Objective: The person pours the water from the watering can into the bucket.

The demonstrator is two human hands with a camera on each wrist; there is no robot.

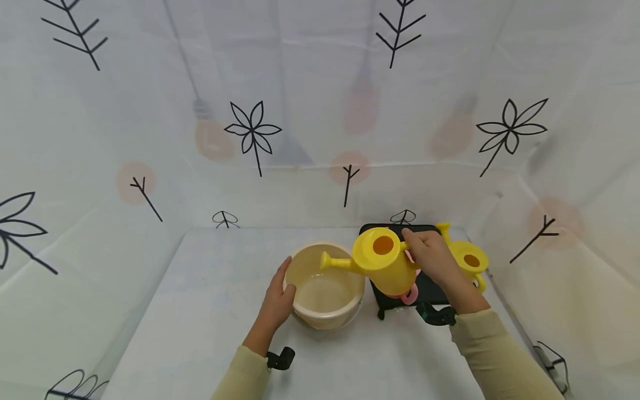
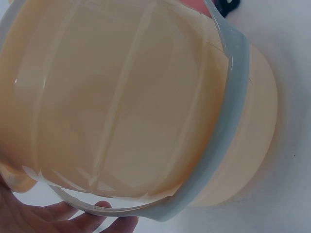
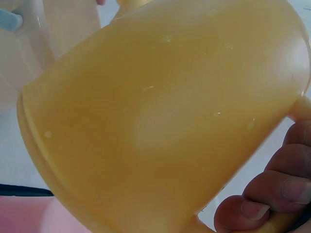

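1. Nearest the camera, beige sleeves (image 1: 500, 355).
2. Right hand (image 1: 434, 258) grips the handle (image 3: 301, 108) of a yellow plastic watering can (image 1: 392, 272) to its left; the spout (image 1: 341, 264) points left, over a round cream plastic bucket (image 1: 320, 291).
3. Left hand (image 1: 276, 303), nearer the bucket, holds its left side.

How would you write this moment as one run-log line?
Right hand: holds yellow watering can, spout over bucket | Left hand: touches bucket's side | Nearby: second can, also yellow

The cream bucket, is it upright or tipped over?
The bucket is upright: in the head view, its mouth faces up, the left hand at its rim.
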